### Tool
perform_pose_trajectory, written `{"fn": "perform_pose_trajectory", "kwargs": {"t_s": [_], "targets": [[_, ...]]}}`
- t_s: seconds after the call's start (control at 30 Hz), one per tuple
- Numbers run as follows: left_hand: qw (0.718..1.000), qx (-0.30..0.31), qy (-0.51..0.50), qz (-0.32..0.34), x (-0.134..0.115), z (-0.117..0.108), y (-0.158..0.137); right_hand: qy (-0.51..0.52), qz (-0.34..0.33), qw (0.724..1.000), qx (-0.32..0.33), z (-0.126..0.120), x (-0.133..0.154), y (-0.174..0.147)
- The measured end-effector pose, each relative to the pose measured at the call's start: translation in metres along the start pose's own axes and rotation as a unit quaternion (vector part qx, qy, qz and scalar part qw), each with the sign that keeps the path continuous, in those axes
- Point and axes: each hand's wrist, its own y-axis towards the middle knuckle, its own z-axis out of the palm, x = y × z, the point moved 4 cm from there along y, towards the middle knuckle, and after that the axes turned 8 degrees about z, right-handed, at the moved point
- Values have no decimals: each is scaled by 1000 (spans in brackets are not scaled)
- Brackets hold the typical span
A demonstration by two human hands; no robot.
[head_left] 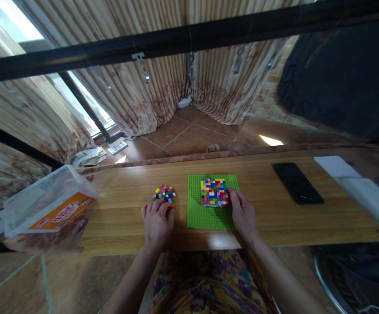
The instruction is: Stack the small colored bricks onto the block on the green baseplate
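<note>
A low block of many-coloured toy bricks point(214, 192) stands on a green studded baseplate point(195, 218). My right hand point(242, 212) is at the block's right side, thumb and forefinger closed against its edge; the other fingers are mostly hidden. To the left of the baseplate lies a loose pile of small toy bricks point(165, 192) in mixed colours. My left hand point(158, 221) rests at the near edge of this pile with its fingers curled down. A bit of red brick point(169, 207) shows between its thumb and forefinger.
On the wooden table point(120, 218) a black phone point(297, 183) lies to the right, with white paper point(356, 183) beyond it. A clear plastic tub point(50, 205) with an orange label sits at the left end. A dark bar point(189, 37) crosses above, before striped curtains point(163, 87).
</note>
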Motion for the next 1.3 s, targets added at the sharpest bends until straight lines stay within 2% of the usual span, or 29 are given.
{"fn": "perform_pose_trajectory", "kwargs": {"t_s": [0.3,0.53,0.73,0.87,1.1,1.3], "targets": [[1000,-3,7,-6,-3,3,4,2,1,1000,3,0,-2,0],[999,-12,-36,26,-10,-1,9,0,-7,1000,-3,1,-1,1],[977,-4,-200,69,-45,-7,24,6,-10,1000,-7,2,0,0],[962,0,-252,105,-74,-6,37,4,-16,1000,-3,1,2,-1],[951,-13,-218,218,-109,6,59,4,-17,1000,7,3,1,0],[958,-21,-160,237,-116,15,64,33,-24,999,14,5,-5,2]]}}
